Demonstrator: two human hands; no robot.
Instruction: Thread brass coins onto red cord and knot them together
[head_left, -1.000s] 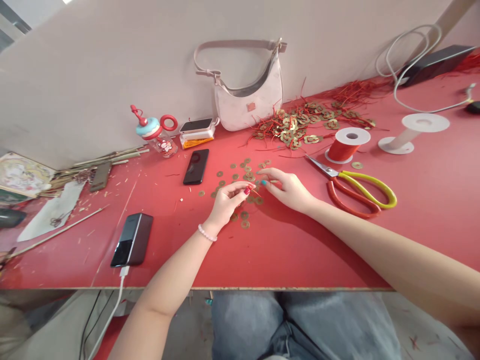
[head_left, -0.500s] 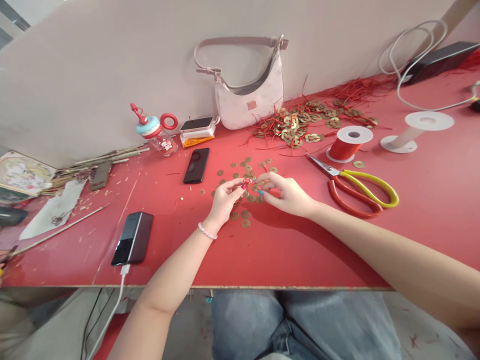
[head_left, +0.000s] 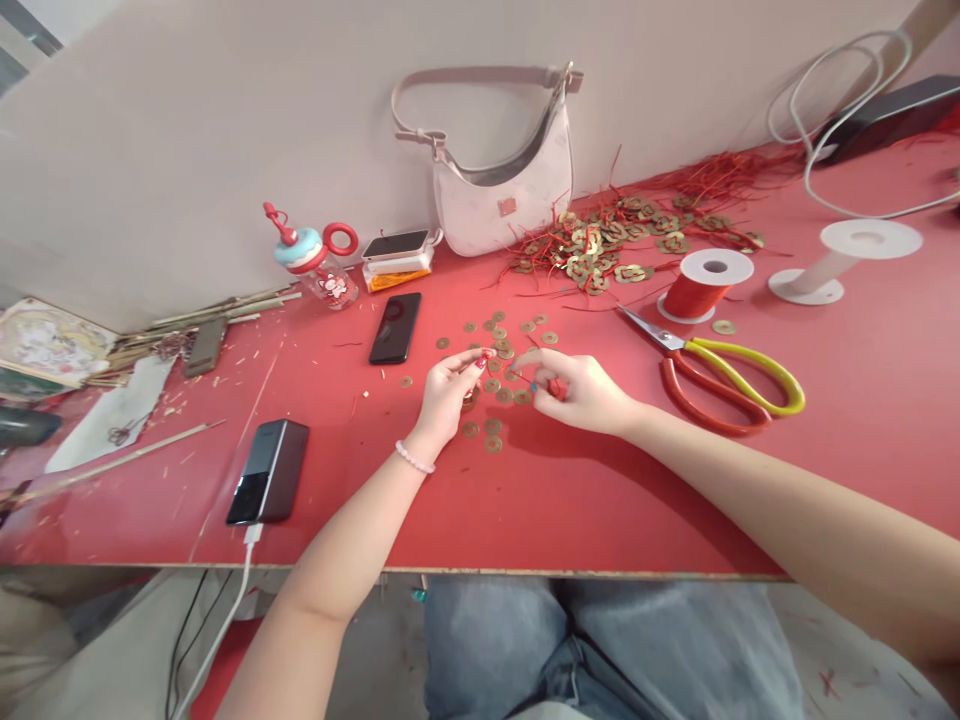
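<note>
Over the front middle of the red table, my left hand (head_left: 447,390) pinches a small knotted loop of red cord (head_left: 486,355) between thumb and fingertips. To its right, my right hand (head_left: 576,393) is closed, thumb against curled fingers, with a short piece of red cord showing at its fingertips. Loose brass coins (head_left: 493,426) with holes lie on the table under and around both hands. Whether a coin sits inside my left fingers is hidden. Scissors (head_left: 709,370) with one yellow and one red handle lie to the right of my right hand, blades partly apart.
A red cord spool (head_left: 699,287) and a bare white spool (head_left: 846,262) stand at right. Behind lies a heap of corded coins (head_left: 611,240) beside a pink handbag (head_left: 504,190). Further left are a phone (head_left: 395,328), a cup (head_left: 319,270) and a power bank (head_left: 268,472) with its cable.
My right hand has drawn slightly right, away from the left, and its fingers have curled in more. My left hand has shifted a little left with the red cord.
</note>
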